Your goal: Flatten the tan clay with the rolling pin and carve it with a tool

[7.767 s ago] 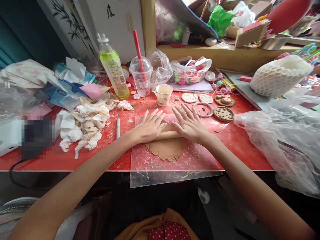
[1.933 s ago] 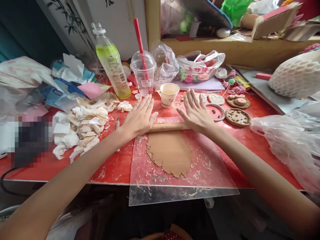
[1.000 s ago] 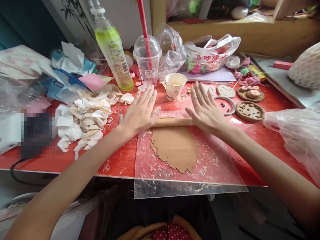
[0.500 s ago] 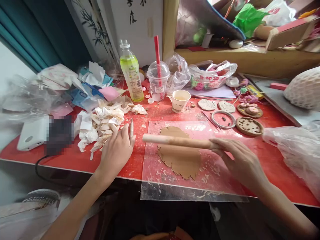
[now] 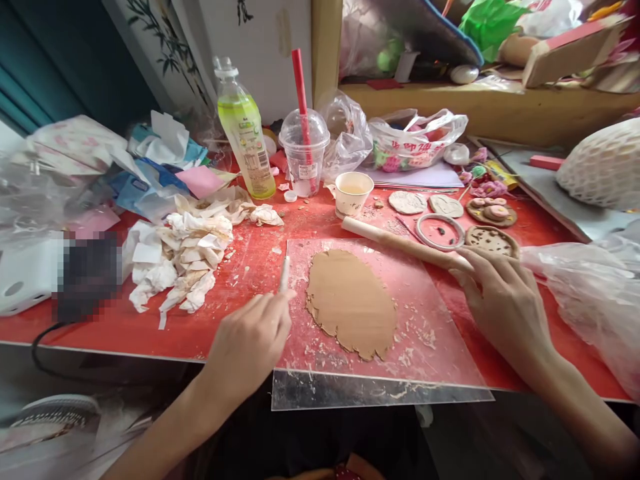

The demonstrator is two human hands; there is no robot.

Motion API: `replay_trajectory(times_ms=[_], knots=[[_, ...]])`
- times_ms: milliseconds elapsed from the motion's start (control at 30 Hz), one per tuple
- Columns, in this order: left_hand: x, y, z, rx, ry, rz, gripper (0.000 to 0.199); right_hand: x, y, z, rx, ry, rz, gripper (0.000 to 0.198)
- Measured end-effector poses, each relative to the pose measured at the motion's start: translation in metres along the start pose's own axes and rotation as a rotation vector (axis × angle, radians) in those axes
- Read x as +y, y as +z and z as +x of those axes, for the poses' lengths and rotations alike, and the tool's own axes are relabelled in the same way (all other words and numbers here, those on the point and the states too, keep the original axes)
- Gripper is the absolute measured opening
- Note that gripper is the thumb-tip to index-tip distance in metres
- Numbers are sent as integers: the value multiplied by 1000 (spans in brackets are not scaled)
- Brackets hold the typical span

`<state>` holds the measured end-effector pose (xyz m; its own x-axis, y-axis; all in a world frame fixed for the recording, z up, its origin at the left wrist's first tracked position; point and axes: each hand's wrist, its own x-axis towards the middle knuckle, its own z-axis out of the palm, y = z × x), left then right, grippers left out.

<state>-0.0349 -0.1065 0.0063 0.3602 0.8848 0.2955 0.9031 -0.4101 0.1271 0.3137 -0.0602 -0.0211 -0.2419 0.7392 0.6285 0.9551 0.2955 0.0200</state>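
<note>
The right hand (image 5: 505, 303) is clamped, thumb on one side and fingers on the other, on the near right end of a long, pale wooden cylindrical rolling pin (image 5: 400, 243); half a second ago that pin hung across the clay, and now it slants beyond it, away from the slab. The left hand (image 5: 253, 333) is closed round a slim, whitish pen-shaped tool (image 5: 285, 273), carried from beside the tissues to the left edge of the sheet; a second ago both palms lay flat on the pin. The glossy red table (image 5: 200, 337) ends in a pale front edge, and the clear, crumb-strewn plastic sheet (image 5: 430, 347) juts out past it. On the sheet, left of its middle, lies the flat brown oval clay slab (image 5: 350, 303), its whole outline now uncovered, ragged along the left and near sides and inside the sheet's edges all round. Open room runs over the sheet to the slab's right, strewn with thin scraps, and over the red strip between the sheet and the heap of crumpled off-white tissues (image 5: 195, 253). Room is tighter at the back: the pin's far end comes just beside a small white paper cup (image 5: 353, 200), and its right part passes close to a thin grey ring (image 5: 419, 233).
</note>
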Motion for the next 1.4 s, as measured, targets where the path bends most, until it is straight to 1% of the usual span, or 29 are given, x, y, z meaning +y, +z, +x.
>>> replay_trajectory(times_ms=[67,100,133,167,233,300,367,433,467,500,533,567,633,700,733,800,867,967,1033,1100,1167,1267,1400], knots=[[18,0,3,-10,131,-108,28,-20,-10,6,55,-100,51,48],[28,-1,6,-19,191,-161,28,-33,-15,8,35,-153,106,53],[38,-2,9,-32,246,-208,28,-47,-20,11,-14,-233,176,56],[47,-2,12,-51,293,-249,27,-60,-23,13,-49,-299,217,55],[63,-4,20,-107,364,-332,25,-79,-24,17,-82,-410,292,45],[69,-5,32,-173,395,-458,26,-86,-19,21,-70,-421,334,29],[62,-2,48,-214,390,-603,28,-81,-11,25,-62,-323,365,19],[44,6,66,-204,366,-641,32,-70,-5,29,-70,-179,413,18],[31,12,76,-198,351,-589,32,-65,-3,30,-69,-112,455,18],[18,19,85,-156,358,-511,31,-61,-3,32,-73,-50,510,17],[5,26,93,-148,375,-426,31,-58,-4,34,-98,12,576,15],[-8,33,100,-136,352,-351,32,-57,-6,35,-144,77,648,13],[-27,45,109,-149,326,-272,35,-59,-10,38,-270,217,803,12],[-38,52,113,-181,309,-255,37,-62,-12,42,-378,337,939,17],[-40,53,114,-193,300,-259,37,-64,-11,45,-410,373,992,18],[-41,52,113,-199,292,-267,36,-66,-6,54,-452,410,1067,19],[-41,49,112,-213,324,-266,38,-67,3,66,-473,422,1142,16],[-43,45,110,-245,412,-206,46,-69,17,86,-438,458,1327,8],[-46,45,109,-241,451,-141,44,-71,25,96,-387,509,1420,6],[-48,46,109,-226,484,-81,42,-74,31,101,-355,568,1441,8],[-49,46,108,-217,509,-44,47,-77,36,101,-339,607,1433,13],[-49,47,108,-214,540,-21,53,-78,40,96,-351,619,1438,16],[-47,46,107,-212,550,-3,51,-75,42,92,-346,645,1451,15]])
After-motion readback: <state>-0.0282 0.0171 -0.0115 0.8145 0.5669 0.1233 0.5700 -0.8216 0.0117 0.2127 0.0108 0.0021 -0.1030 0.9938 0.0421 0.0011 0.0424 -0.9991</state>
